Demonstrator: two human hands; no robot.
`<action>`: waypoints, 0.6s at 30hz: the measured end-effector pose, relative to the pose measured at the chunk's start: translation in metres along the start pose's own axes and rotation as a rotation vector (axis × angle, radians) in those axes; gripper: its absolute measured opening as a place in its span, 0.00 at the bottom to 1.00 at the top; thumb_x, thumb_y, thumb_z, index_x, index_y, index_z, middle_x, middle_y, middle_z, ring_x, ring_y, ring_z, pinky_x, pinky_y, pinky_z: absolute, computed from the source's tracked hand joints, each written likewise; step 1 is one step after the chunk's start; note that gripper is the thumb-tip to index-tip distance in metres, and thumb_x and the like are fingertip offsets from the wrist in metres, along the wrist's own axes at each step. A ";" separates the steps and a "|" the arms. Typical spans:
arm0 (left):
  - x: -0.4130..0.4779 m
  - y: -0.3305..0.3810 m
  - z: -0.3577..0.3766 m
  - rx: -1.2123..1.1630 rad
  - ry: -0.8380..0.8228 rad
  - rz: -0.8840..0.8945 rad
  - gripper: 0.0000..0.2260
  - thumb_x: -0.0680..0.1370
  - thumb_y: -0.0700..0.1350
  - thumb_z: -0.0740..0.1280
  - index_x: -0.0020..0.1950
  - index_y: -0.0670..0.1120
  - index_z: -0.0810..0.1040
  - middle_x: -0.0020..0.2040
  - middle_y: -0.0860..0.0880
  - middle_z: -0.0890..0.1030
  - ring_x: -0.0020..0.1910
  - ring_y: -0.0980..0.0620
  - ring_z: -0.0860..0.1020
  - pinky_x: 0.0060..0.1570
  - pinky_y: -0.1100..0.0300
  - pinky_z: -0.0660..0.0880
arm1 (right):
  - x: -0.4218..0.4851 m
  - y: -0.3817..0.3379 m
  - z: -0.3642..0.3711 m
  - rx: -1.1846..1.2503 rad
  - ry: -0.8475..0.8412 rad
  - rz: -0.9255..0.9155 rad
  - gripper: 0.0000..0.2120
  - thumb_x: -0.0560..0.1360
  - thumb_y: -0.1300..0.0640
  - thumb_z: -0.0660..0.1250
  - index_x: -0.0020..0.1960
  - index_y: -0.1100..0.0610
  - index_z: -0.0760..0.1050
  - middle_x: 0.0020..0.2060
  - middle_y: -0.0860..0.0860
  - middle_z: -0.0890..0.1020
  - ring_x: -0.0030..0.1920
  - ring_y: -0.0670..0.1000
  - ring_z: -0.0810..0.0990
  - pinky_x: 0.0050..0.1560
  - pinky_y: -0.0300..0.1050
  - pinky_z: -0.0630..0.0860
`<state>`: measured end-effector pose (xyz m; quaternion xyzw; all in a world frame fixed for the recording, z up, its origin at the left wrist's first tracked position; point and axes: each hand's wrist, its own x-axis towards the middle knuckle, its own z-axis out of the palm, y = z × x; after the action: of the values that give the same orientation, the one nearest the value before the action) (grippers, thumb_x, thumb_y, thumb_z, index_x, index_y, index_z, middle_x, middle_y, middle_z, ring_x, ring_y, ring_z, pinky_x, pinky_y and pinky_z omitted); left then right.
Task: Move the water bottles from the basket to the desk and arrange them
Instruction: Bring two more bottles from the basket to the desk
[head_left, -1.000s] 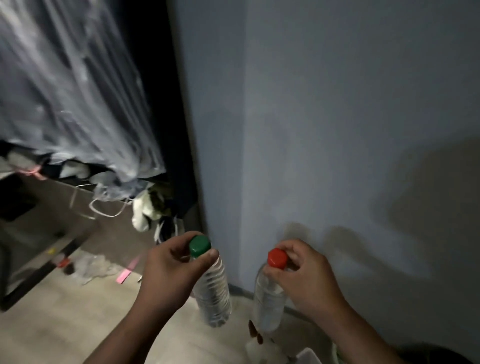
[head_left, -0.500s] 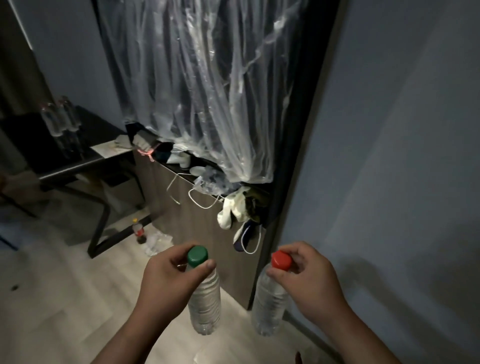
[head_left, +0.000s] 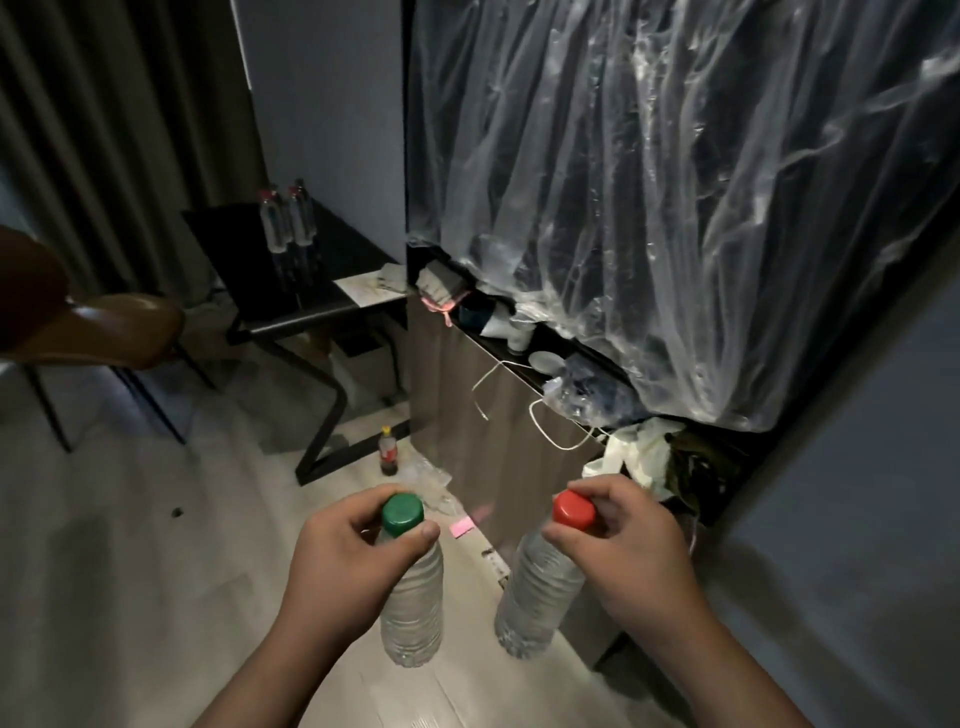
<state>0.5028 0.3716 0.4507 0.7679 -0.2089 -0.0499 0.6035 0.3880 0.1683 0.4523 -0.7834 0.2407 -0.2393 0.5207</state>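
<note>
The green-capped bottle (head_left: 413, 597) and the red-capped bottle (head_left: 537, 592) are held cap-up, near vertical, their necks clamped by the fingers of the left hand (head_left: 337, 561) and the right hand (head_left: 623, 551). At 11 o'clock, two bottles (head_left: 287, 223) are stood upright on the bench (head_left: 337, 249).

green cap (head_left: 402, 513) on clear ribbed bottle (head_left: 413, 608), red cap (head_left: 573, 510) on clear bottle (head_left: 537, 597), black desk (head_left: 311, 270), brown chair (head_left: 104, 327)

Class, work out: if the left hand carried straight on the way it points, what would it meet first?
Probably the grey-brown wooden cabinet; depth is unclear. The left hand grips the green-capped clear plastic bottle by its neck.
</note>
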 end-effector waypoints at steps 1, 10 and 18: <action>0.006 -0.005 -0.008 0.004 0.023 -0.011 0.11 0.62 0.48 0.77 0.41 0.60 0.82 0.38 0.57 0.84 0.39 0.57 0.81 0.40 0.66 0.76 | 0.008 -0.003 0.011 0.002 -0.026 -0.006 0.19 0.63 0.66 0.80 0.47 0.51 0.78 0.40 0.37 0.84 0.42 0.39 0.83 0.44 0.30 0.76; 0.075 -0.054 -0.054 0.082 0.199 -0.115 0.11 0.66 0.40 0.78 0.40 0.55 0.83 0.36 0.54 0.83 0.36 0.59 0.80 0.38 0.66 0.75 | 0.107 -0.019 0.100 0.029 -0.252 -0.071 0.18 0.63 0.67 0.79 0.43 0.49 0.78 0.39 0.38 0.84 0.41 0.38 0.82 0.42 0.28 0.74; 0.174 -0.060 -0.073 0.156 0.360 -0.120 0.12 0.65 0.39 0.79 0.39 0.53 0.81 0.35 0.54 0.81 0.34 0.59 0.78 0.37 0.68 0.73 | 0.228 -0.032 0.165 0.055 -0.410 -0.113 0.18 0.62 0.65 0.79 0.44 0.48 0.79 0.40 0.41 0.84 0.43 0.40 0.83 0.44 0.29 0.75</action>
<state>0.7004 0.3824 0.4437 0.8199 -0.0549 0.0686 0.5658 0.6703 0.1519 0.4538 -0.8134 0.0789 -0.1104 0.5656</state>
